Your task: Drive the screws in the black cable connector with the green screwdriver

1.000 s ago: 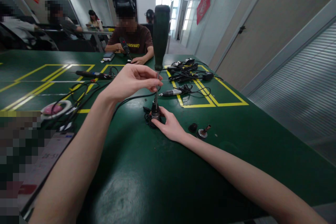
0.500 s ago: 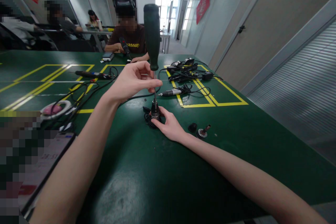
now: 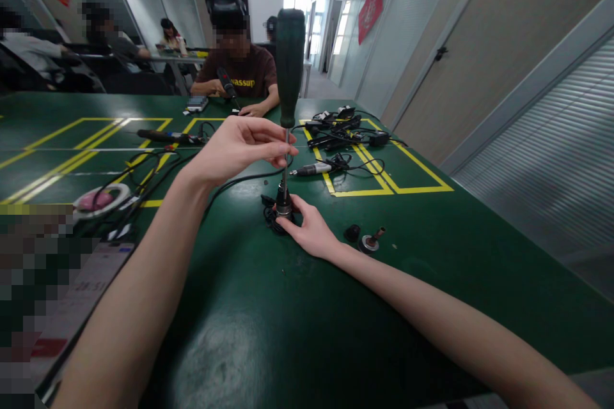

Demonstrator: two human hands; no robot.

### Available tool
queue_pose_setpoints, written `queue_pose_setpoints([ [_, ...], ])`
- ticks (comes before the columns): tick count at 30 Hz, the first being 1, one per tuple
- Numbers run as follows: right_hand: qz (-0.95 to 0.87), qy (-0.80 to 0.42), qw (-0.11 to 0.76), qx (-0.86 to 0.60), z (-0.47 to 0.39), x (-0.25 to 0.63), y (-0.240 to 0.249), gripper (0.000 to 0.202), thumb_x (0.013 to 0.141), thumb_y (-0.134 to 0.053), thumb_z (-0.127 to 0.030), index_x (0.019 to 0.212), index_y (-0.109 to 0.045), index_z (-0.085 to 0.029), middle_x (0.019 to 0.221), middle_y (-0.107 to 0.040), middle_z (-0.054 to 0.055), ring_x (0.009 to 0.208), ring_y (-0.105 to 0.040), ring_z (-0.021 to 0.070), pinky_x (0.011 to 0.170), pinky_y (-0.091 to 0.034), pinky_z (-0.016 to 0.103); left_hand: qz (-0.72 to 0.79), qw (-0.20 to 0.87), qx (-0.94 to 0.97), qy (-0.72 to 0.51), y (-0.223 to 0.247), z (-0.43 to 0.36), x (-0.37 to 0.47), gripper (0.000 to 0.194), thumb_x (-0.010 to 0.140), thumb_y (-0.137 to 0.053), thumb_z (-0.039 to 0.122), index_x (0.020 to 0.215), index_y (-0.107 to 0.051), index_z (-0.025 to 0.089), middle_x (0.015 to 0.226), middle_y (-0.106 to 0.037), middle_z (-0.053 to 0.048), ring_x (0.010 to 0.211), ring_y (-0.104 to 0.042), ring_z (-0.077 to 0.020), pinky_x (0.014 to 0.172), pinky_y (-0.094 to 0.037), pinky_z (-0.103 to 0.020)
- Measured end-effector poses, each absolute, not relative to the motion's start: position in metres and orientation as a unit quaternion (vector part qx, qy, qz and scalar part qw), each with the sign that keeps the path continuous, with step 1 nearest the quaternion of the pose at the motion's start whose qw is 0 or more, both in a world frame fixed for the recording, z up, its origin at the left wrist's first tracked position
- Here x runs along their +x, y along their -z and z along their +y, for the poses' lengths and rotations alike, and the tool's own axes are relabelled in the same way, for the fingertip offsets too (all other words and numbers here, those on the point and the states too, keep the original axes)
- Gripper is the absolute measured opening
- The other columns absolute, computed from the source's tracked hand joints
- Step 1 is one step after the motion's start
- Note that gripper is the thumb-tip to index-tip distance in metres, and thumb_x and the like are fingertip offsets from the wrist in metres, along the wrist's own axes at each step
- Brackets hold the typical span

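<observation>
My left hand pinches the thin metal shaft of a dark-handled screwdriver, which stands nearly upright with its handle on top. The shaft's lower end goes down to a small black cone-shaped part with a metal ring; whether the tip is inside it cannot be made out. Around that ringed part my right hand closes with thumb and fingers, low over the table. A coiled black cable lies right behind and beside the part. To the right of my right hand sit a small black cap and a round metal-and-black piece with a stem.
A grey soldering-iron-like tool and a heap of black cables lie beyond my hands. Left are another corded tool, a white ring-shaped roll and a phone-like screen. Across the green table a person handles a tool.
The screwdriver's handle has swung a little to the right, from a slight left lean to a slight right one. My left fingers have loosened and straightened somewhat; my right hand stays put.
</observation>
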State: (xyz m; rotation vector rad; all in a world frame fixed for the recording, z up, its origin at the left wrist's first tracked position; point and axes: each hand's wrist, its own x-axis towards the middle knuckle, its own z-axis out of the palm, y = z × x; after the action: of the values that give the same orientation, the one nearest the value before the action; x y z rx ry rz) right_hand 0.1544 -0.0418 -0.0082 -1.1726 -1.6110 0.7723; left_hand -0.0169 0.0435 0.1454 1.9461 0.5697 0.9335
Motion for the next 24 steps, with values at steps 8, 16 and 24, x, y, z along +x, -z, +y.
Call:
queue_pose_setpoints([
  [8, -0.661, -0.316, 0.477, -0.485, -0.0417, 0.1548, 0.0079, 0.035, 0.089, -0.066, -0.032, 0.121, -0.067, -0.017, 0.118, -0.078, 0.010, 0.109, -0.072, 0.0250, 0.101, -0.053, 0.040, 0.230, 0.431, 0.779, -0.394, -0.1412, 0.0447, -0.0118, 0.038, 0.073, -0.095, 0.043, 0.088, -0.076, 0.014, 0.077, -0.080, -0.007, 0.070, -0.078, -0.0193, 0.068, -0.066, -0.029],
  [16, -0.661, -0.314, 0.478, -0.486, -0.0408, 0.1544, 0.0093, 0.034, 0.089, -0.067, -0.031, 0.120, -0.067, -0.018, 0.115, -0.078, 0.009, 0.106, -0.072, 0.0248, 0.100, -0.054, 0.040, 0.227, 0.425, 0.773, -0.412, -0.1411, 0.0427, -0.0102, 0.034, 0.072, -0.095, 0.038, 0.082, -0.072, 0.015, 0.074, -0.078, -0.006, 0.067, -0.077, -0.0187, 0.067, -0.065, -0.028],
  [24, -0.661, -0.312, 0.479, -0.487, -0.0414, 0.1546, 0.0089, 0.032, 0.089, -0.067, -0.031, 0.119, -0.067, -0.019, 0.115, -0.078, 0.008, 0.106, -0.072, 0.0249, 0.099, -0.055, 0.040, 0.231, 0.415, 0.775, -0.417, -0.1412, 0.0440, -0.0081, 0.038, 0.069, -0.096, 0.041, 0.078, -0.068, 0.016, 0.068, -0.076, -0.005, 0.065, -0.076, -0.0195, 0.064, -0.064, -0.028],
])
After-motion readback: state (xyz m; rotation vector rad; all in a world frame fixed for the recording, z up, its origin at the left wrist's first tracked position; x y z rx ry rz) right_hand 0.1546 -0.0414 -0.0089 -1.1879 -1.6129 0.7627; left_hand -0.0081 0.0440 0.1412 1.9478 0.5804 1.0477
